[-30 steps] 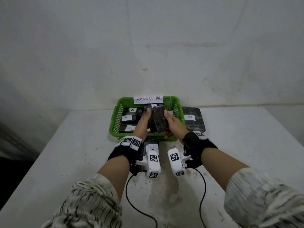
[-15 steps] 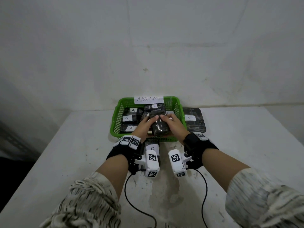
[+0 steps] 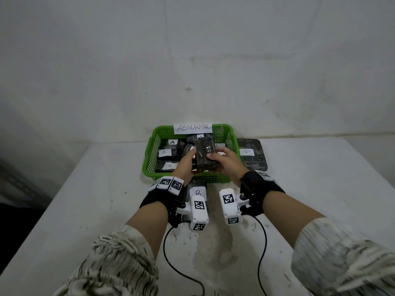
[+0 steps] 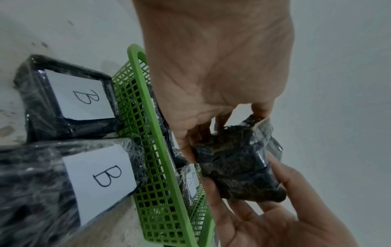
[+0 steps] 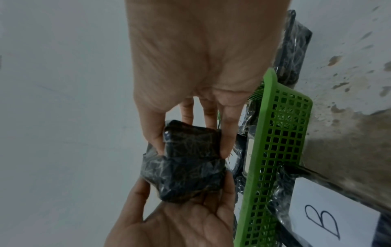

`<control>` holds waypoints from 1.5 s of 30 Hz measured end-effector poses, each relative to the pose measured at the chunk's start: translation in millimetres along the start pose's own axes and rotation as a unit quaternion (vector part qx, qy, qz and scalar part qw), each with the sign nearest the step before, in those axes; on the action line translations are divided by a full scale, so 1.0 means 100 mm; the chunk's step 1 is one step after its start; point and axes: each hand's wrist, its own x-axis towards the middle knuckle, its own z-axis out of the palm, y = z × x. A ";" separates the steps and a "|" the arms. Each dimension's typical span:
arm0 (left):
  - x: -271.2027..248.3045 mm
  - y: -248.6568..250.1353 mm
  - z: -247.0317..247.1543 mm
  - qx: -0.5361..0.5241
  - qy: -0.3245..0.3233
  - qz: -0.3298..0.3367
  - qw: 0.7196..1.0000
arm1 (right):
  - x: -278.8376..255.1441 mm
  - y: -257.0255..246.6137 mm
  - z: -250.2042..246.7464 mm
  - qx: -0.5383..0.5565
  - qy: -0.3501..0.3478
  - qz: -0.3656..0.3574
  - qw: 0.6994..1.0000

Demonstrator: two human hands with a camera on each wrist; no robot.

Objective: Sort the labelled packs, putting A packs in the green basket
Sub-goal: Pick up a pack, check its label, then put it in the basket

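Both your hands hold one dark, film-wrapped pack (image 3: pixel 205 153) raised above the green basket (image 3: pixel 149 159), its label side out of sight: your left hand (image 3: pixel 185 165) cups it from below and the left with fingers curled up around it, while your right hand (image 3: pixel 227 162) grips its right edge between thumb and fingers. Inside the basket, which carries a paper sign reading ABNORMAL (image 3: pixel 193 128) on its far rim, lie several wrapped packs, four of them showing white A labels (image 3: pixel 164 152). Outside it, on the white table (image 3: pixel 85 199), a B pack (image 3: pixel 251 154) lies just beside the basket's right wall, and another B pack (image 3: pixel 197 190) sits against its near wall, between your wrists. From the wrist views, the held pack hangs clear of the basket rim.
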 end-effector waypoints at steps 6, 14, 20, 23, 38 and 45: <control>0.02 -0.02 -0.05 0.018 0.026 0.017 0.999 | -0.01 0.02 0.00 -0.022 -0.067 0.018 0.997; -0.05 -0.01 -0.09 0.005 0.014 0.024 1.000 | -0.01 0.05 0.02 -0.008 -0.087 0.034 0.996; -0.06 0.05 -0.12 0.080 0.008 0.085 0.993 | 0.01 0.08 -0.15 0.095 -0.116 0.098 0.984; -0.05 0.04 -0.06 0.080 -0.024 0.056 0.995 | 0.02 0.06 -0.14 0.066 -0.066 0.116 0.989; -0.10 -0.01 0.02 0.050 -0.030 -0.045 0.997 | 0.08 0.06 -0.05 -0.021 -0.002 -0.011 1.000; -0.14 0.03 -0.01 0.044 -0.025 -0.047 0.998 | 0.05 0.01 -0.01 0.009 0.001 0.018 1.000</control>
